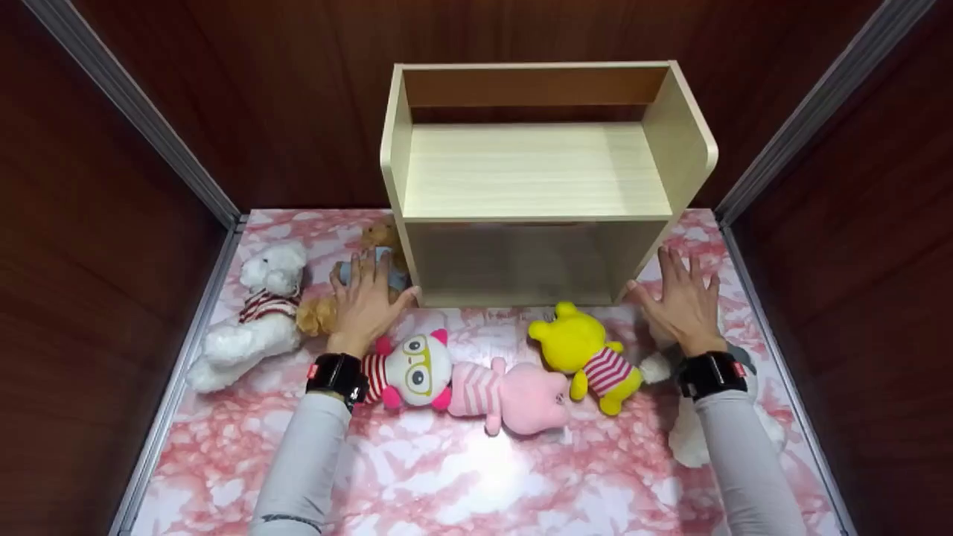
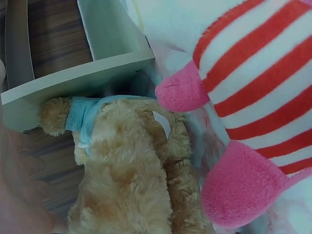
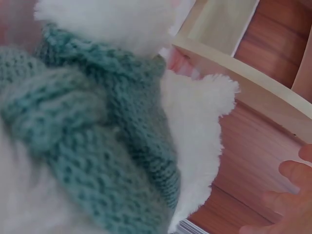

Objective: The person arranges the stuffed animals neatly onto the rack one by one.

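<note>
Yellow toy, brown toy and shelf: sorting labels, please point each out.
Yellow toy (image 1: 572, 344), head view, on its head.
Brown toy (image 2: 124, 170), left wrist view, on its furry body.
Shelf (image 1: 532, 171), head view, on its upper board.

Head view: high, looks steeply down over pink table (image 1: 476, 476), whole wooden shelf (image 1: 532, 186) visible. Left wrist view: very near tan plush (image 2: 126, 170), faces shelf edge. Right wrist view: very near white plush (image 3: 195, 122). All three share shelf.
</note>
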A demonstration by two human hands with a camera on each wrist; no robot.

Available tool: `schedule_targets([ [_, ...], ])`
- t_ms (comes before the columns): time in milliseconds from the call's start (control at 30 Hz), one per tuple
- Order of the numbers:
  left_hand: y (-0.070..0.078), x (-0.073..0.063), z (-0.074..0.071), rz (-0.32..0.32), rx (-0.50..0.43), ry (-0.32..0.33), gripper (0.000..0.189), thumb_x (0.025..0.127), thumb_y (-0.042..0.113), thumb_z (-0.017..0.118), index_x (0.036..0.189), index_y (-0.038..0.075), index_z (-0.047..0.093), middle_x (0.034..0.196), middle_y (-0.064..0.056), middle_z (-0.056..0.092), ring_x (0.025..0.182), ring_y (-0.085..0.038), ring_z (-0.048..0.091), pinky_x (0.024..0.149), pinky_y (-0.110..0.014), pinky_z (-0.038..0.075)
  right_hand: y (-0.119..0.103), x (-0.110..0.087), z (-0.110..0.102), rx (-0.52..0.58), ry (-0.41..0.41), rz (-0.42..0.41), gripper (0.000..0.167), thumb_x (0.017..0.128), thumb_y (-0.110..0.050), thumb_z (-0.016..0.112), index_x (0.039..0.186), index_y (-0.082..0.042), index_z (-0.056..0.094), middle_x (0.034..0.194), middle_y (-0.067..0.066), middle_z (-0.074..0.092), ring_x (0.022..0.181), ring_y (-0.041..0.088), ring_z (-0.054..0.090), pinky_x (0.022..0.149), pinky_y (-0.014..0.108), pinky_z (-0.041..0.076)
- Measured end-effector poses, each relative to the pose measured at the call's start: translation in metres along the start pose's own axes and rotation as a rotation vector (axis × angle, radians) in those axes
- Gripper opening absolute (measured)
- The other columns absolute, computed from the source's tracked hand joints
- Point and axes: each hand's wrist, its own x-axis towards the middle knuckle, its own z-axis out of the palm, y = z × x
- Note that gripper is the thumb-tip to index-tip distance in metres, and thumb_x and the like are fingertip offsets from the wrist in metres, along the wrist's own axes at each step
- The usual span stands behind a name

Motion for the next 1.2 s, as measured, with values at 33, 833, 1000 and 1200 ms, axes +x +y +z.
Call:
schedule_targets([
  [33, 0.0, 0.0, 0.0, -0.001, 0.0, -0.004, 0.095, 0.099, 0.073, 0.043, 0.165, 0.009, 0.021, 0.17, -0.02, 0.018, 0.157, -0.043, 0.005, 0.12, -0.069, -0.006, 0.0, 0.0, 0.0, -0.003, -0.003, 0.002, 0.096, 0.097, -0.073, 0.043, 0.165, -0.008, 0.024, 0.167, 0.024, 0.025, 0.153, 0.052, 0.013, 0.115, 0.079, 0.0],
  [833, 0.01, -0.012, -0.002, 0.028, -0.029, -0.044, 0.099, 0.098, 0.078, 0.036, 0.165, 0.006, 0.02, 0.17, -0.021, 0.012, 0.156, -0.042, 0.002, 0.119, -0.067, -0.011, -0.017, -0.033, 0.004, 0.05, 0.074, -0.046, 0.094, 0.096, -0.068, 0.052, 0.163, -0.005, 0.029, 0.168, 0.022, 0.024, 0.153, 0.05, 0.016, 0.116, 0.076, 0.011],
  [1000, 0.013, -0.017, 0.001, 0.041, -0.076, -0.024, 0.099, 0.099, 0.071, 0.046, 0.164, 0.002, 0.02, 0.169, -0.022, 0.016, 0.156, -0.042, 0.007, 0.121, -0.069, -0.004, -0.031, -0.048, 0.008, 0.085, 0.148, -0.065, 0.088, 0.096, -0.059, 0.059, 0.156, 0.001, 0.037, 0.163, 0.026, 0.032, 0.151, 0.049, 0.022, 0.119, 0.072, 0.012],
  [1200, 0.014, -0.022, 0.008, 0.049, -0.082, -0.001, 0.099, 0.099, 0.066, 0.052, 0.161, -0.005, 0.022, 0.166, -0.026, 0.023, 0.154, -0.046, 0.015, 0.12, -0.07, 0.003, -0.048, -0.059, 0.02, 0.112, 0.174, -0.138, 0.08, 0.094, -0.047, 0.068, 0.151, 0.003, 0.044, 0.16, 0.027, 0.038, 0.15, 0.049, 0.027, 0.119, 0.07, 0.017],
])
